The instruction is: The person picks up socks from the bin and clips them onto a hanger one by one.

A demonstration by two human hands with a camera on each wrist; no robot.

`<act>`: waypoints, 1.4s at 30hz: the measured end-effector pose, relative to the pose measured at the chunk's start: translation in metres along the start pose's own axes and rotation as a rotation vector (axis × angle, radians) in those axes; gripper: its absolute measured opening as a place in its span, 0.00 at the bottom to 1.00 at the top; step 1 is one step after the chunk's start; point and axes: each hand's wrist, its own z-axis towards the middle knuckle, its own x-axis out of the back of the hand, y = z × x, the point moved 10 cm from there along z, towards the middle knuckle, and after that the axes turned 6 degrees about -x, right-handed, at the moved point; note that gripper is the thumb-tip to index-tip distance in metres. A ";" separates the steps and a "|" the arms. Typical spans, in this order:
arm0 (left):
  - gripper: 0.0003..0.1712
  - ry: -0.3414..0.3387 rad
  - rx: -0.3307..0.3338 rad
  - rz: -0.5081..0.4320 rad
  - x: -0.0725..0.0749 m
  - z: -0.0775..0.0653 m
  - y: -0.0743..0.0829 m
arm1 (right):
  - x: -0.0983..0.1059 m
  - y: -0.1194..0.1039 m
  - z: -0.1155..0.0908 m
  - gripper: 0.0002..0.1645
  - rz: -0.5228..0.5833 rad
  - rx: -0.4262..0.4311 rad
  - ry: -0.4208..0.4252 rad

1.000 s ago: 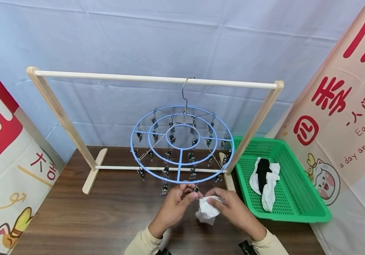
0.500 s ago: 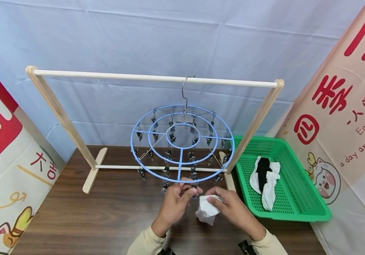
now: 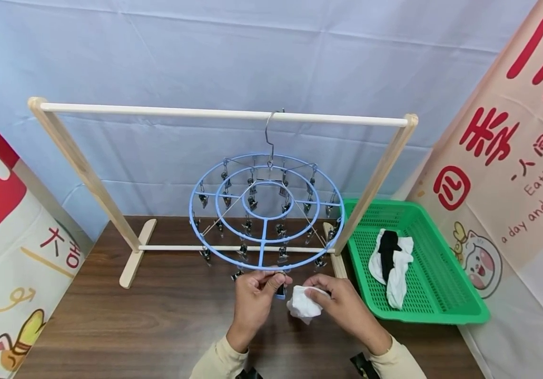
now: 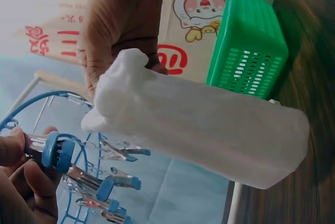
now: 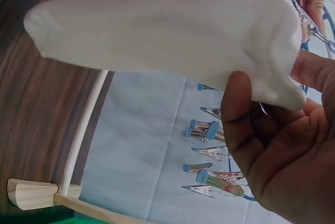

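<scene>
My left hand pinches the metal handle end of a clothespin clip at the near rim of a round blue clip hanger. The clip's blue tip points toward the body. Just to the right, my right hand holds a white sock by its cuff between thumb and fingers. In the right wrist view the sock hangs long from the fingers, its toe end free. Sock and clip are apart. Several other clips dangle from the hanger's rings.
The hanger hooks over the white bar of a wooden stand. At the right a green basket holds white socks and a black sock. The brown table lies beneath, with printed cloth walls around.
My left hand has shifted slightly left and turned the clip, so its blue tip now faces the body. The right hand keeps its hold on the sock, which has lifted a little.
</scene>
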 end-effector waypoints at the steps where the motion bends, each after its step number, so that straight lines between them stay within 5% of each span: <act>1: 0.10 0.012 -0.006 -0.002 0.001 0.000 0.000 | 0.000 -0.001 0.000 0.03 -0.001 0.006 0.006; 29: 0.07 0.119 0.005 -0.063 0.006 0.001 -0.004 | -0.012 -0.027 0.004 0.02 0.019 0.117 0.015; 42: 0.05 0.128 -0.024 0.041 0.006 0.000 0.000 | -0.015 -0.039 0.005 0.07 0.020 0.186 0.057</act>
